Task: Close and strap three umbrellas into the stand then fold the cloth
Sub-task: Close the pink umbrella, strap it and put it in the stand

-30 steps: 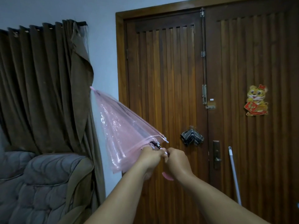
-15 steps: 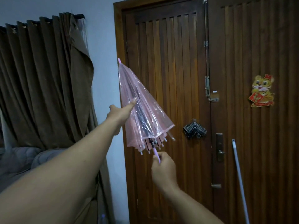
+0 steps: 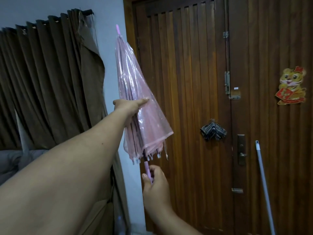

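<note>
Against the dark wooden double door [image 3: 186,82], a pink transparent umbrella [image 3: 135,92] is held up nearly upright, its tip [image 3: 118,29] leaning a little to the left and its canopy collapsed but loose, the plastic folds flaring out toward the rib ends at the bottom. Of the two hands, the left hand [image 3: 130,106] reaches out at arm's length and lies flat against the middle of the canopy, fingers straight and pressed on the plastic, thumb sticking up on the left; it is not curled round anything that can be seen. Below, the right hand [image 3: 155,182] pinches the thin pink shaft [image 3: 147,168] just under the rib tips, thumb and fingers closed round it. Hanging on the door beside the umbrella's lower edge, but apart from it, is a small striped cloth [image 3: 213,131], above a metal door handle [image 3: 241,150]. A pale pole [image 3: 264,184] leans on the right door leaf, and a tiger sticker [image 3: 291,85] is stuck higher up on it. To the left, dark brown curtains [image 3: 47,82] hang from a rod over a grey cushioned sofa [image 3: 10,160].
</note>
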